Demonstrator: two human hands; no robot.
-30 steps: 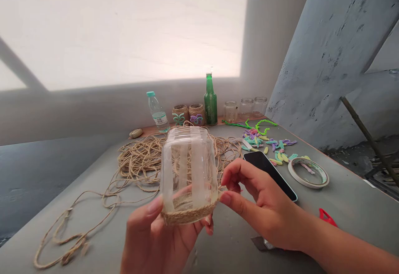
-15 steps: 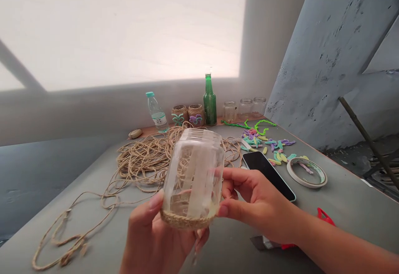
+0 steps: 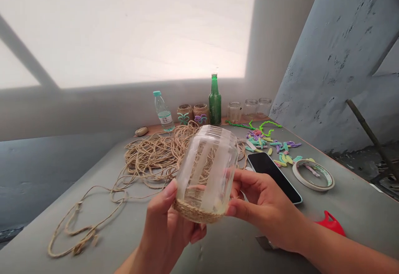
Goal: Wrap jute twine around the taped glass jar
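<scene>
A clear glass jar (image 3: 207, 174) is tilted in front of me, with vertical strips of translucent tape on its sides and jute twine wound tightly around its lower end. My left hand (image 3: 166, 228) is shut on the jar from below, thumb against the glass near the twine. My right hand (image 3: 264, 207) grips the jar's other side with thumb and fingers. A heap of loose jute twine (image 3: 149, 157) lies on the grey table (image 3: 93, 174) behind the jar, and a loop of it trails toward the near left.
A black smartphone (image 3: 272, 174), a tape roll (image 3: 313, 175), coloured pipe-cleaner pieces (image 3: 271, 145) and a red object (image 3: 332, 224) lie to the right. A water bottle (image 3: 163, 114), a green glass bottle (image 3: 215, 103), twine-wrapped jars (image 3: 192, 112) and bare jars (image 3: 249, 109) line the back.
The jar has rotated in my hands and now leans further to the right. Both hands stay on it. The camera view has shifted slightly, moving the table items rightward in the picture.
</scene>
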